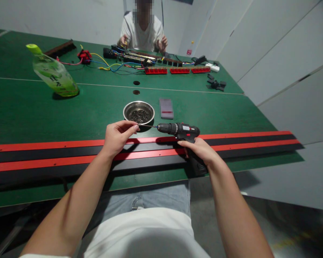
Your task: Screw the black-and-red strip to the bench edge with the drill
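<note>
Drill (179, 130), black with red trim, lies level just below the middle of the frame, its thin bit pointing toward the left of the picture; the right hand (201, 150) is wrapped around its grip, fingers curled and pressed on the handle, with the battery base dropping past the near edge of the bench (29, 111); the left hand (118, 136) sits at the tip of the bit, thumb and forefinger pinched together there, though whatever they pinch is too small to make out; both hands hover over a long strip (56, 156) of red and black bands that runs across the whole width of the picture near the bench's front edge; just above the hands stands a round metal bowl (139, 111) holding a heap of small dark pieces, and just right of it lies a flat grey block (166, 108); a green bottle (54, 73) with a yellow-green cap stands in the upper left of the frame, looking tilted; two small holes (136, 87) mark the green surface above the bowl; in the top centre another person (142, 30) in a white shirt sits at the far side, hands raised over a tangle of coloured wires (110, 64) and dark parts; three red blocks (179, 70) lie in a row to the right of the wires, and black clips (216, 84) rest further right.
</note>
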The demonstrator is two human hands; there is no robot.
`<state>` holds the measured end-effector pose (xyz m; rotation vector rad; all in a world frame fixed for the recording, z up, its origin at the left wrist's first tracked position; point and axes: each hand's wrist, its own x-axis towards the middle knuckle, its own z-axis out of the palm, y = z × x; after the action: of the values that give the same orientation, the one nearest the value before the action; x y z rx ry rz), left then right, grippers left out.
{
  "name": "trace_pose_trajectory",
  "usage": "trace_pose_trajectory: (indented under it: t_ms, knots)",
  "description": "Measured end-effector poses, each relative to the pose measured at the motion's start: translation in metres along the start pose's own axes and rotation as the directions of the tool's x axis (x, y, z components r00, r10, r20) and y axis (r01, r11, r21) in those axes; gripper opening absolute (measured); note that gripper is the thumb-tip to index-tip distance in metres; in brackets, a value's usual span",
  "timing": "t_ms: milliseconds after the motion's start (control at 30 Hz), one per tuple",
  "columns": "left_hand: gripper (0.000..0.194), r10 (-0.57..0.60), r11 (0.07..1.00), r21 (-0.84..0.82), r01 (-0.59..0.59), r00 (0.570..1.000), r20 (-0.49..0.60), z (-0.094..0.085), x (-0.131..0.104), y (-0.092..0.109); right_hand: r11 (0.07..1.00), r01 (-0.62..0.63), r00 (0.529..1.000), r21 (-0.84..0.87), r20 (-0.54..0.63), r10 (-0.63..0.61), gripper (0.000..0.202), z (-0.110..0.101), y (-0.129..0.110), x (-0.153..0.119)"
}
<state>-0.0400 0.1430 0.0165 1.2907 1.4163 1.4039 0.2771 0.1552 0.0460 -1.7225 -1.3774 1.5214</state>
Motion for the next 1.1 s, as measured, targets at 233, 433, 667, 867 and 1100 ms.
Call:
trace_pose_trajectory:
  t_ms: [233, 433, 667, 867, 1100]
  knots:
    - [0.024, 0.016, 0.999, -0.029, -0.016, 1.0, 0.005, -0.0006, 0.001, -0.002, 1.0, 0.019, 1.0, -0.023, 0.01, -0.019, 0.033, -0.0011, 0.0016, 0.0021]
    - [0.026, 0.015, 1.0, -0.022, -0.015, 1.0, 0.012, -0.0006, 0.0, -0.0005, 0.999, 0.047, 0.999, -0.008, 0.025, -0.047, 0.031, 0.0, -0.0013, 0.0012]
    - [0.027, 0.042, 0.999, -0.028, -0.041, 0.999, 0.017, -0.0008, -0.0002, -0.0012, 1.0, 0.028, 1.0, -0.008, 0.011, -0.028, 0.031, 0.0002, -0.0022, 0.0006]
    - [0.029, 0.049, 0.998, -0.028, -0.048, 0.999, 0.021, -0.0008, 0.0005, -0.001, 0.999, 0.035, 0.999, -0.01, 0.021, -0.035, 0.034, -0.0013, 0.0017, 0.0022]
    - [0.026, 0.057, 0.998, -0.037, -0.056, 0.998, 0.019, -0.0009, 0.0003, -0.0037, 0.999, 0.039, 0.999, -0.005, 0.019, -0.039, 0.035, -0.0026, 0.0058, 0.0037]
